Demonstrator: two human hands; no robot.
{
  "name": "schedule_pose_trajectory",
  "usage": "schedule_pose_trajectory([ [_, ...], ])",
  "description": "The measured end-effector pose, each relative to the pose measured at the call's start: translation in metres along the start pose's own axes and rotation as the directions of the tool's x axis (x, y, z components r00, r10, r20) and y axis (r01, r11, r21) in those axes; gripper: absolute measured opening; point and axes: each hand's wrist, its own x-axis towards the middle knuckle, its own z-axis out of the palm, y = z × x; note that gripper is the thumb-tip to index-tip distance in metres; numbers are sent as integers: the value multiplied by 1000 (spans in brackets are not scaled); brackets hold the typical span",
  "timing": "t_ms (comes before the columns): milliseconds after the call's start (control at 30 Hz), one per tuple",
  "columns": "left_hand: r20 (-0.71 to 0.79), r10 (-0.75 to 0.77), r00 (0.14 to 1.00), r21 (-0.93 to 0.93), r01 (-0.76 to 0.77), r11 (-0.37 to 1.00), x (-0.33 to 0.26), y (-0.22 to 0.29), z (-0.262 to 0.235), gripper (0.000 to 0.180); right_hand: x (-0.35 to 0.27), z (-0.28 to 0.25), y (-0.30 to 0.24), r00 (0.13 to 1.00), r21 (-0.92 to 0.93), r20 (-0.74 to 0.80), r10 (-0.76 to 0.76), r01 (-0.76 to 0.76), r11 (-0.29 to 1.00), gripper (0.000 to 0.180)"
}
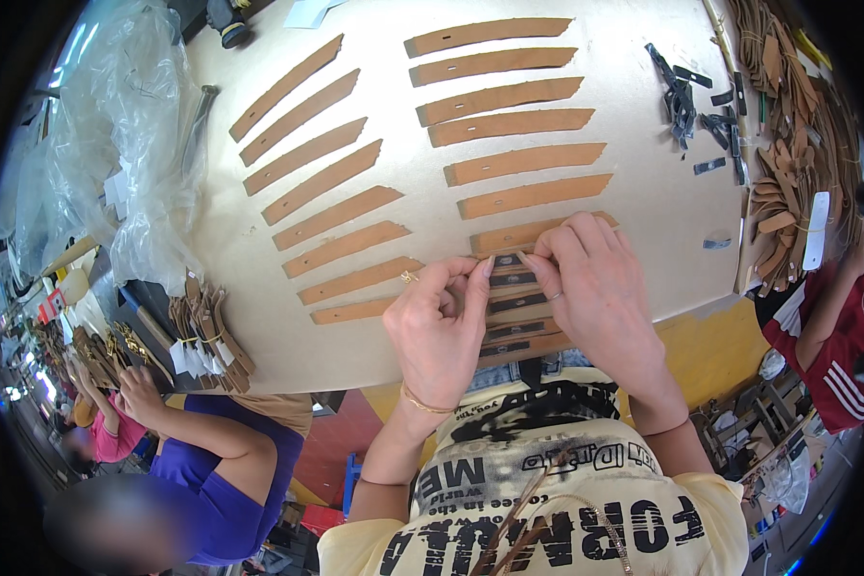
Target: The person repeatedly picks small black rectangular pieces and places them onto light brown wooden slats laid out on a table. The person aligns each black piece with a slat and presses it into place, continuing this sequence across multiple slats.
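Near the front edge of the table, my left hand (442,326) and my right hand (595,288) are closed in pinches at opposite ends of a short black strip (509,260). It lies across a brown leather strap, most of which my fingers cover. Just nearer to me, several more brown straps (550,343) lie close together, each bearing a black strip (515,303). Beyond my right hand, one strap (504,236) is partly hidden by the fingers. Farther off, a column of tan straps (523,163), each with a small slot, runs up the table.
Another column of tan straps (322,182) fans out at left. Loose black strips (677,101) lie at the right, beside bundled brown straps (787,182). Clear plastic sheeting (130,125) and tied strap bundles (211,331) are at left. A person in purple (235,470) works close by.
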Motion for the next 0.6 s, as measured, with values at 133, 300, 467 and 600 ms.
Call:
schedule_pose_trajectory([
  [133, 0, 1, 1000, 18, -1, 1000, 0, 0, 0, 10, 0, 1, -1, 1000, -19, 4, 0, 0, 1000, 13],
  [300, -17, 28, 999, 14, -28, 1000, 0, 0, 1, 10, -2, 1, 0, 1000, -43, 24, -8, 9, 999, 13],
  [467, -50, 33, 998, 8, -33, 999, -3, -4, 2, 7, -5, 7, 2, 999, -131, 26, -36, 39, 991, 12],
  [600, -186, 242, 952, 113, -224, 968, -10, -14, 2, 18, -13, 15, 2, 993, -92, -106, -42, 32, 995, 12],
])
